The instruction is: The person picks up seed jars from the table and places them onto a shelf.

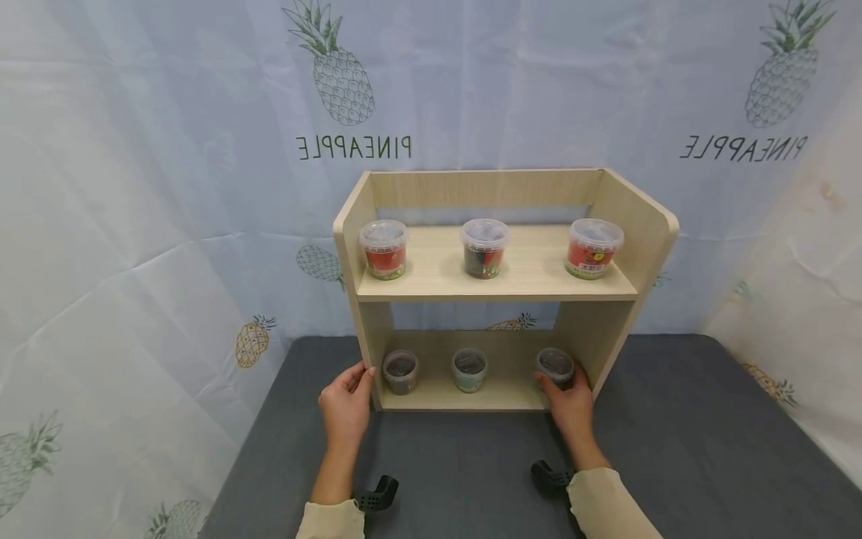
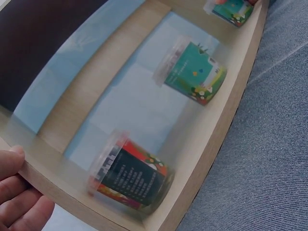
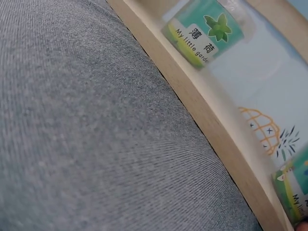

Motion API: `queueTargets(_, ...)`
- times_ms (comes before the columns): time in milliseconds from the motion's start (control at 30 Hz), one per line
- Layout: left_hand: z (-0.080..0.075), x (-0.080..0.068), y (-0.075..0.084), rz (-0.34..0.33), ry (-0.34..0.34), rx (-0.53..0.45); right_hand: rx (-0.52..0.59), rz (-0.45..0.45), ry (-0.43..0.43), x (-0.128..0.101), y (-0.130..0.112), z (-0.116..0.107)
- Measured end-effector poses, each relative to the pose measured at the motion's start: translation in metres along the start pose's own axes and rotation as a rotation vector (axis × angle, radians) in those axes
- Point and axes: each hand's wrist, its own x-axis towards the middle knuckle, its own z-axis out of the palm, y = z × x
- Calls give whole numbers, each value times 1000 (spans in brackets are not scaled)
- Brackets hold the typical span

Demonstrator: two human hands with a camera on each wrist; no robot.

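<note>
Right hand (image 1: 571, 404) grips the lower shelf's rightmost tub (image 1: 555, 365); left hand (image 1: 346, 408) holds the wooden rack (image 1: 350, 224)'s side panel. Six lidded tubs: three above, three between the hands, contents unclear.

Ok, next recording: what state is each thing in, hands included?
Wooden shelf: upright on the grey table.
Top three cups: upright, lids on.
Bottom three cups: upright, lids on.
Left hand: touches the shelf's left side panel.
Right hand: at the bottom right cup; grip unclear.
</note>
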Motion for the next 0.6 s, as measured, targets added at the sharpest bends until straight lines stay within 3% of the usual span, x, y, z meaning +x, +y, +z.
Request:
queueTargets(400, 1, -1, -1, -9, -3, -5, 10, -9, 16, -1, 1, 0)
queueTargets(600, 0, -1, -2, -4, -2, -10, -7, 38, -10, -3, 1, -1)
